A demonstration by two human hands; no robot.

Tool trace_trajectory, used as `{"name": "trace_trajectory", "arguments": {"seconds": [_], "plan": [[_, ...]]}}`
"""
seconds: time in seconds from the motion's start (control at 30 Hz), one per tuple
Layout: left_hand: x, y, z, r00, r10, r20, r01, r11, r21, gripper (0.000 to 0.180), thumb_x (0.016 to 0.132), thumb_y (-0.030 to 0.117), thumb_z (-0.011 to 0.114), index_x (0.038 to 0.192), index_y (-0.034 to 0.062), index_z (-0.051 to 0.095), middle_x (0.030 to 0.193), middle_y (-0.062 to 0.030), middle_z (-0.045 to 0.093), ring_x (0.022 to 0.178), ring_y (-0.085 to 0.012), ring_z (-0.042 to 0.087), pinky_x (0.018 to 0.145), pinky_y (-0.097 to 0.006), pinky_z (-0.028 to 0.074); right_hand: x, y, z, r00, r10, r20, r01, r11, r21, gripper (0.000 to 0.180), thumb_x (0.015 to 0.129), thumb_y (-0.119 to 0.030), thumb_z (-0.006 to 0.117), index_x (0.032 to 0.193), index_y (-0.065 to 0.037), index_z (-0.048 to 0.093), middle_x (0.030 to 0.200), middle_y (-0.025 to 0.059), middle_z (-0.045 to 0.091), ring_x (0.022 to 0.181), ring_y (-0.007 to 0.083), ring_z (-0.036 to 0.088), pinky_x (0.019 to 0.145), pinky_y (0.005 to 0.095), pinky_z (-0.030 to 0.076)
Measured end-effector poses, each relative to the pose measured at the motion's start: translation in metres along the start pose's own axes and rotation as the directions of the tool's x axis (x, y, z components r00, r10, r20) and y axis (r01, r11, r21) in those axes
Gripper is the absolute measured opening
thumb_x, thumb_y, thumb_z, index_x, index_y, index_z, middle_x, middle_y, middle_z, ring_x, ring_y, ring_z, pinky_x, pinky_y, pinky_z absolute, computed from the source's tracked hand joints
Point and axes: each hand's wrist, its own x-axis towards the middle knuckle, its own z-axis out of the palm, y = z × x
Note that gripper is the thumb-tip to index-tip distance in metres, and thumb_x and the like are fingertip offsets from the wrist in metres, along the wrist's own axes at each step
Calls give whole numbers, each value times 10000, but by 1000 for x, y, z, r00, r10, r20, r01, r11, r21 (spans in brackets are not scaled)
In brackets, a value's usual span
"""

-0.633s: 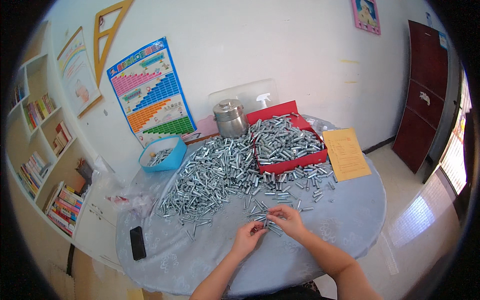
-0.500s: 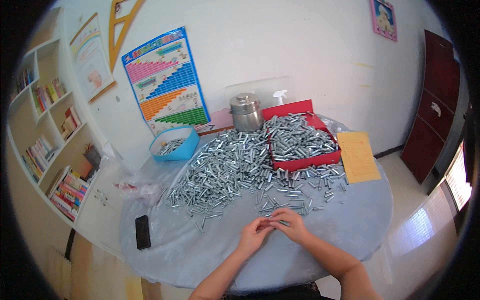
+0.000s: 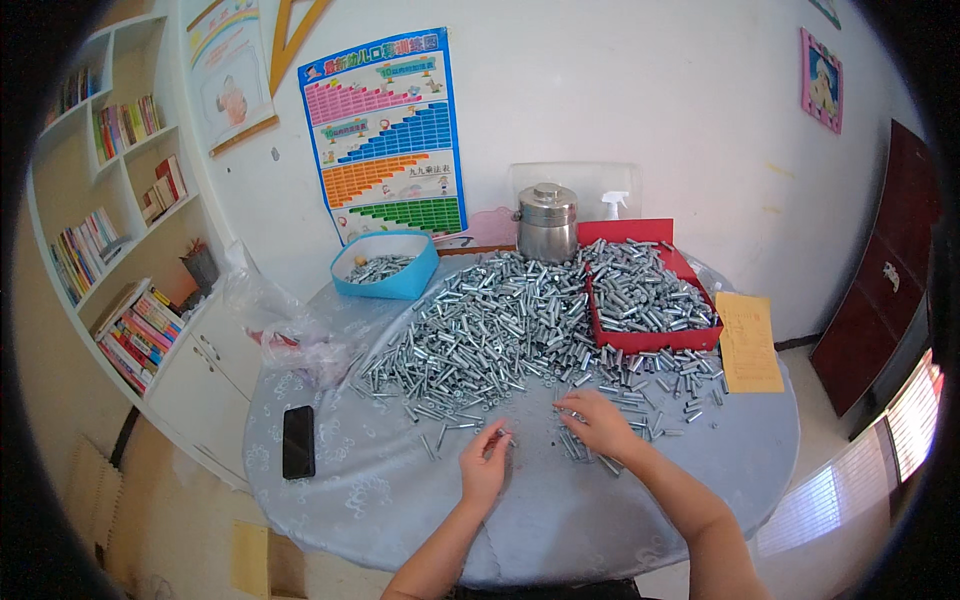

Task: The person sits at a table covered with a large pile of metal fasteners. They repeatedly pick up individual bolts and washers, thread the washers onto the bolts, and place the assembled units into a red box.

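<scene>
A large heap of short silver metal tubes and rods covers the middle of the table. My left hand is closed at the near side of the heap, thumb and fingertips pinched on a small silver metal part. To its right, my right hand reaches over the loose pieces by the heap's near edge. Its fingers point left and are pinched together; what they hold, if anything, is too small to make out. Several rods lie beneath that hand, partly hidden by it.
A red box full of metal pieces stands at the back right, beside a yellow paper. Behind are a steel canister and a blue bin. A black phone and a plastic bag lie on the left.
My hands, together before, have come apart: the right has moved right and forward to the loose pieces, the left a little left. The whole view has shifted slightly.
</scene>
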Motion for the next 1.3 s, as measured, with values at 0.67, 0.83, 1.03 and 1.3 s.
{"name": "trace_trajectory", "arguments": {"seconds": [0.67,0.83,1.03,1.3], "plan": [[14,7,-11,988,-51,-143,27,986,-167,240,785,24,603,1025,11,601,811,-34,602,702,-57,533,627,-186,435,62,61,45,967,-136,218,199,932,-303,226,684,-100,560,882,-119,665,805,56,580,837,244,533,768,349,393],[15,8,-10,992,-46,-121,27,987,-160,246,786,31,608,1032,23,599,804,-25,593,701,-46,528,616,-175,429,77,63,59,973,-193,125,227,903,-364,214,711,-124,557,901,-116,657,822,52,559,842,245,508,752,350,390],[14,8,-13,989,-86,-117,72,990,-124,242,786,33,612,1027,28,598,802,-21,583,682,-47,529,603,-176,431,74,54,58,960,-217,180,276,852,-445,208,723,-136,560,907,-130,657,815,52,545,826,251,496,727,362,390],[13,13,-10,987,-102,-122,84,985,-150,239,768,54,647,1004,38,614,763,10,551,648,-32,490,568,-163,409,38,52,36,979,-21,202,48,991,-126,136,711,-166,597,809,-109,672,804,94,610,795,267,560,717,361,447]]}}
